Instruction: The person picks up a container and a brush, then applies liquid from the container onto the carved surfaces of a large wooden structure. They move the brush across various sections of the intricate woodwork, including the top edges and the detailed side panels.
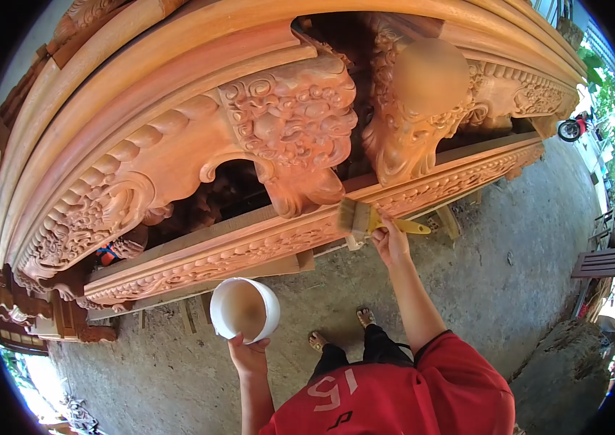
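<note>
My right hand [390, 239] grips a wide paintbrush [401, 226] by its yellow handle. The bristles lie right at the carved lower rail [293, 237] of a large wooden piece of furniture, close beside a carved foot [306, 196]. In my left hand [248, 353] is a white tub [271, 308], held by its near side with the fingers closed around it. Brownish liquid shows inside the tub, which is tilted so its mouth faces up toward me.
Carved wooden panels [289, 116] and curved mouldings [140, 51] fill the upper view. Wooden supports [449, 222] sit under the rail on the concrete floor [532, 210]. A red motorbike [572, 129] stands at the far right; a dark slatted wooden panel [607, 262] is nearer.
</note>
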Tool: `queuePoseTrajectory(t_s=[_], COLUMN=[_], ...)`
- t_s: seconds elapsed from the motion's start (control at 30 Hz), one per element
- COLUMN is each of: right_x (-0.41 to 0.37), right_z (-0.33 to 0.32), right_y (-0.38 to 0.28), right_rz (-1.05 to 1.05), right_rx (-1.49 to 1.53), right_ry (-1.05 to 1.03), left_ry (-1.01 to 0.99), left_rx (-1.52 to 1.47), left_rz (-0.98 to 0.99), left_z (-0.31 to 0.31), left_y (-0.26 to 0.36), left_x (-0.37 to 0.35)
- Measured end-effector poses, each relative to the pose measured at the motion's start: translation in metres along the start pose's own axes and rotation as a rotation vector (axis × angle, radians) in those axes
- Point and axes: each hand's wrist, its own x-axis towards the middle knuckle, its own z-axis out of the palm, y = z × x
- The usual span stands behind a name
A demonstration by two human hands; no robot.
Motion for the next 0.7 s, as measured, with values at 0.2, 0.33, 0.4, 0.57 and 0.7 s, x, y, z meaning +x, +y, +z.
queuePoseTrajectory(t_s=[0.2, 0.33, 0.4, 0.57, 0.7], right_x=[0.006, -0.022, -0.056, -0.047, -0.025], right_z=[0.042, 0.023, 0.039, 0.090, 0.074], right_y=[0.009, 0.023, 0.026, 0.003, -0.009], right_rz=[-0.171, -0.146, -0.571, -1.178, -1.537], right_rx=[0.070, 0.051, -0.719, -1.110, -1.649], right_ry=[0.135, 0.080, 0.092, -0.525, -0.669], left_ry=[0.013, -0.019, 0.007, 0.043, 0.059], left_rx=[-0.046, -0.039, -0.037, 0.038, -0.003], left_rz=[0.032, 0.011, 0.012, 0.032, 0.021], left_z=[0.002, -0.004, -0.007, -0.017, -0.015], left_y=[0.005, -0.003, -0.004, -0.007, -0.002], left_x=[0.006, 0.009, 0.012, 0.016, 0.016])
